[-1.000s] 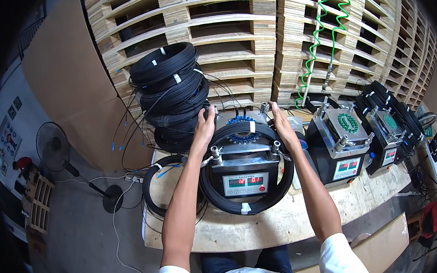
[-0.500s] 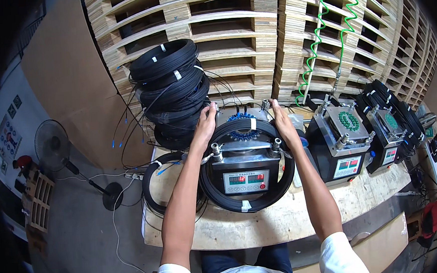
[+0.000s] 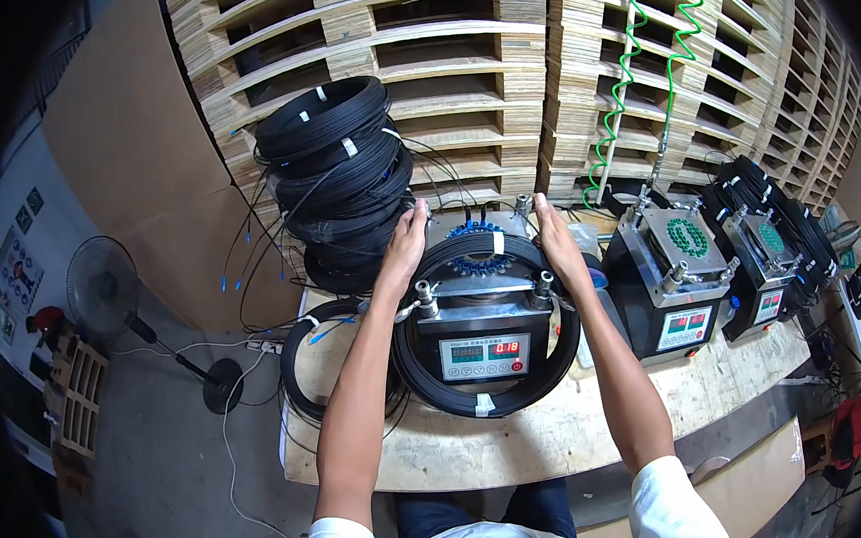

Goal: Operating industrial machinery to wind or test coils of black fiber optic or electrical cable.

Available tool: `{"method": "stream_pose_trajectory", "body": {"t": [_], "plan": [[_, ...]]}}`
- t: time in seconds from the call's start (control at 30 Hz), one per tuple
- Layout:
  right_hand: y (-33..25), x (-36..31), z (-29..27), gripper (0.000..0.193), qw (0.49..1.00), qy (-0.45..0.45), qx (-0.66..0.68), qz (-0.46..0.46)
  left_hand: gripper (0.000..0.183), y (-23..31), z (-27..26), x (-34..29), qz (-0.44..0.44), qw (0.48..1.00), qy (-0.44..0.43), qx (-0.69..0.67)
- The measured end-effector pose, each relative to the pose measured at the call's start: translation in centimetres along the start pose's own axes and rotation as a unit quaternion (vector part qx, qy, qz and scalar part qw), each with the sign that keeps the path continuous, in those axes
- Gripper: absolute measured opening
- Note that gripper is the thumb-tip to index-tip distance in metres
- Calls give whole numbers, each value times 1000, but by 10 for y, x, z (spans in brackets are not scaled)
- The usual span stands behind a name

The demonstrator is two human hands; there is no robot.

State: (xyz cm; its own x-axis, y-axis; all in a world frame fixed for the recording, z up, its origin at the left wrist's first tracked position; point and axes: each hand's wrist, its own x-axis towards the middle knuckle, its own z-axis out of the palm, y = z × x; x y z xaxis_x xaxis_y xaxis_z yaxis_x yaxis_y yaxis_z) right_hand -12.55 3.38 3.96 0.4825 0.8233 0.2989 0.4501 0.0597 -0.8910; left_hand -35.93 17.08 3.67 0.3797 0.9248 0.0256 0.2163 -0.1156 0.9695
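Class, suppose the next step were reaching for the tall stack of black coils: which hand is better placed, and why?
Probably the left hand: it is at the left side of the machine, nearer the stack. The right hand is across the machine, farther away.

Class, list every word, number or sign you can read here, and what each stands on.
Wording and digits are described, not copied.
Nearest machine panel: lit red digits; print above them too small.
Middle machine panel: red digits, too small.
Rightmost machine panel: red digits, too small.
Wall posters: too small to read.
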Motion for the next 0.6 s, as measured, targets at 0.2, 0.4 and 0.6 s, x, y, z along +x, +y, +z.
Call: {"method": "stream_pose_trajectory", "body": {"t": [0.2, 0.4, 0.6], "plan": [[15, 5, 2, 73, 999, -16, 20, -34, 86, -6, -1, 2, 4, 999, 30, -15], [19, 3, -3, 75, 997, -9, 54, -45, 95, 8, 8, -8, -19, 999, 38, -25], [6, -2, -2, 78, 999, -2, 26, -19, 93, 7, 3, -8, -16, 999, 35, -7]]}}
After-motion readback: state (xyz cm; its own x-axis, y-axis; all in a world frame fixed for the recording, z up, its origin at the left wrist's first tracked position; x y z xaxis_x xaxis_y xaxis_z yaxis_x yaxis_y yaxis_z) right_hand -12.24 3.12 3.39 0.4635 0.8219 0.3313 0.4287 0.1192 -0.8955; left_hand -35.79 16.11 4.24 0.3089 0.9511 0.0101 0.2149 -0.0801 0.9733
